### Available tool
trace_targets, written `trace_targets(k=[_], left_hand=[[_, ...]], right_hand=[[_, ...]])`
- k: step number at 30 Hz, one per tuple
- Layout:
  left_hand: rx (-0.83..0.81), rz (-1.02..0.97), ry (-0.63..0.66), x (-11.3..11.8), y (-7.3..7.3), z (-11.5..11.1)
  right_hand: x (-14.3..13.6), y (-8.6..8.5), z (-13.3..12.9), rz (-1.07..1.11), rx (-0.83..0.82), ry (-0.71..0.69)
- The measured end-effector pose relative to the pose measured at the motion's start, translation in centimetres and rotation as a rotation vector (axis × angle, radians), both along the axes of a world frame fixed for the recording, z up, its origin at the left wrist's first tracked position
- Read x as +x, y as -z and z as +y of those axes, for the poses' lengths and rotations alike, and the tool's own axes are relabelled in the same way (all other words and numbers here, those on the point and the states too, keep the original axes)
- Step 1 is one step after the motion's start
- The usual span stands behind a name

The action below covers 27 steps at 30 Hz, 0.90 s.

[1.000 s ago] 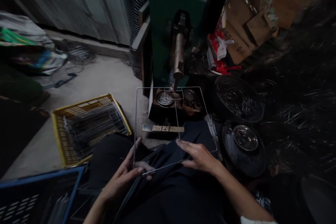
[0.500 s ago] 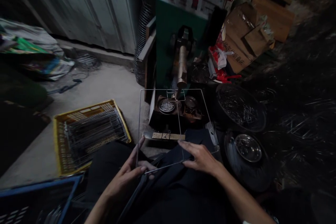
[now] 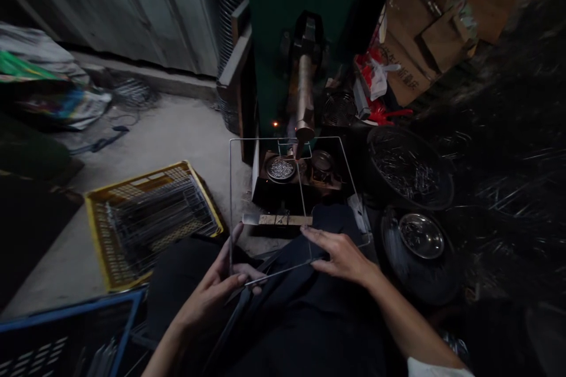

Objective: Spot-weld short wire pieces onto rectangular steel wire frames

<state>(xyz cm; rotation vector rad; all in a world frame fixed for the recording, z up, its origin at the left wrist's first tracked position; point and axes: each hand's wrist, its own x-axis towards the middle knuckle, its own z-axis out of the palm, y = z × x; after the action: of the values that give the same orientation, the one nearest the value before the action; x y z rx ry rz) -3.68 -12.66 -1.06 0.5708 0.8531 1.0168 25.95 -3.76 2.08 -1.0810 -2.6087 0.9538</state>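
Note:
A thin wire frame (image 3: 230,188), roughly rectangular with a middle rod, spans the space between my hands and the machine. My left hand (image 3: 225,274) grips its near left corner, thumb on the bottom wire. At the middle rod, my right hand (image 3: 338,253) holds the frame between thumb and fingers. The frame's far end, with a small wire bracket (image 3: 283,150), sits under the round metal electrode arm (image 3: 305,100) of a green machine (image 3: 274,29). Below it rests a round dish (image 3: 280,169) of small metal pieces. A small orange spark glows left of the arm.
A yellow crate (image 3: 99,235) of wire racks stands on the floor to the left, a blue crate (image 3: 128,330) nearer. On the right are a black basin (image 3: 446,188) of wire pieces and a steel bowl (image 3: 435,241). Cardboard boxes (image 3: 407,6) are stacked behind.
The view has tilted down a little, so the machine appears higher. A small orange spark now shows beside the arm. Both hands keep their hold on the wire frame.

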Motion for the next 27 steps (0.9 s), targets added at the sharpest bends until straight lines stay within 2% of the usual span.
trace_targets(k=[2,4,8,11,15,20,27], left_hand=[[0.007,-0.020,0.003,-0.2,-0.1,0.9],[0.049,-0.014,0.005,-0.7,-0.3,2.7],[0.214,0.067,-0.012,-2.4,-0.6,8.9],[0.320,0.056,-0.014,-3.7,-1.0,13.9],[0.391,0.029,-0.039,-5.0,-1.1,18.5],[0.403,0.008,-0.034,-6.0,-0.8,21.1],[0.406,-0.030,-0.025,-6.3,-0.3,22.2]], right_hand=[[-0.3,-0.2,0.8,-0.011,0.017,0.012],[-0.8,-0.5,2.6,-0.019,0.058,0.034],[-2.5,-1.2,8.2,-0.045,0.205,0.129],[-3.6,-2.1,12.7,-0.053,0.299,0.220],[-4.1,-2.8,17.2,0.004,0.342,0.234],[-4.5,-2.8,19.9,0.061,0.342,0.246],[-4.6,-2.6,20.7,0.081,0.398,0.271]])
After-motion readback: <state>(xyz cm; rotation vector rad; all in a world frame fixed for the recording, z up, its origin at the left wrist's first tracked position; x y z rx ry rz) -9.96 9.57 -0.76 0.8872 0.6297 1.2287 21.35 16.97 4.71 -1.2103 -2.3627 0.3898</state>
